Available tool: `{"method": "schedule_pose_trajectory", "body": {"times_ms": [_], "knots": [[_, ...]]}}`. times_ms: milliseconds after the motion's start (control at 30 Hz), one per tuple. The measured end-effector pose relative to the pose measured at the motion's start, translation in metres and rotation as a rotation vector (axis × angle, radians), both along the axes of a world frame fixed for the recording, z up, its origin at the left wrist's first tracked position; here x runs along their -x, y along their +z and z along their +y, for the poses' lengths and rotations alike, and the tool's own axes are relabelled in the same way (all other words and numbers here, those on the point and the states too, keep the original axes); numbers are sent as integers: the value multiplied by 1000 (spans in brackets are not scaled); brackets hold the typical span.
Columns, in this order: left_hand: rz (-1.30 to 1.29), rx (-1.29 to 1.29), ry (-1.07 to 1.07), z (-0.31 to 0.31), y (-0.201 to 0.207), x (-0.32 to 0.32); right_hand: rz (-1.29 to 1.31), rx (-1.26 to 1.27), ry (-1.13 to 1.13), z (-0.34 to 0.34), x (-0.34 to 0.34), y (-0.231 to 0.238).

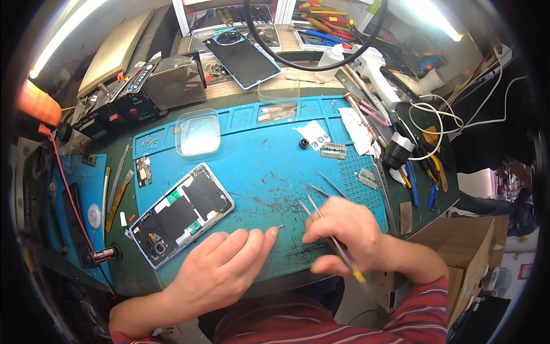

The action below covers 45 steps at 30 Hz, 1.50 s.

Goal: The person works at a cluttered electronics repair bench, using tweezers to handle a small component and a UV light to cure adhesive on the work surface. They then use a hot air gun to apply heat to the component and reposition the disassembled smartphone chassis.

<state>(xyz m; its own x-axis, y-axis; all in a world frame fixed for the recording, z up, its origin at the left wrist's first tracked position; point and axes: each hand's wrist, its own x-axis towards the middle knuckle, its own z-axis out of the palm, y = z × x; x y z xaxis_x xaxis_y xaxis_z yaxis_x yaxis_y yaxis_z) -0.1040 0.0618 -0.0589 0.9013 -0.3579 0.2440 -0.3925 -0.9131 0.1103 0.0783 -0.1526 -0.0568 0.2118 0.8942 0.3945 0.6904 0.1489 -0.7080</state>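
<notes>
My left hand (220, 269) is closed, its thumb and fingertips pinching a tiny metal part (280, 227) over the blue mat (258, 172); its exact kind is too small to tell. To its right, my right hand (349, 232) grips metal tweezers (344, 252) with a yellow end, the two tips apart and pointing away from me. Left of my hands an opened phone (183, 215) lies at a slant, its black inner side and green pieces exposed. Beyond the right hand, thin pointed metal tools (331, 185) rest on the mat.
A clear plastic container (197, 133) and a small circuit board (143, 171) sit on the mat's left part. Razor blades (333, 150) lie at its right. Behind are a phone back panel (243, 57) and a squeeze bottle (329, 63). Cables (458, 114) and knives crowd the right.
</notes>
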Motion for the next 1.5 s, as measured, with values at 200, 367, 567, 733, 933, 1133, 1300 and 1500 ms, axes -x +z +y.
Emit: {"method": "schedule_pose_trajectory", "body": {"times_ms": [200,367,567,733,933,1133,1300,1500], "knots": [[-4,0,4,-1,0,0,81,36,-58,-23,25,4],[1,-18,-4,0,4,-1,115,43,-153,-14,33,1],[-19,31,9,-2,-3,0,80,23,-142,-9,28,-2],[-20,28,15,-4,-4,1,51,23,-151,-8,29,-5],[-23,45,19,-4,-6,2,2,45,-151,-7,29,-7],[-11,39,29,-4,-4,2,-36,34,-162,-5,30,-9],[-21,42,34,-5,-6,2,-51,37,-167,-5,31,-8],[-19,47,45,-6,-5,4,-56,45,-159,-4,31,-5]]}}
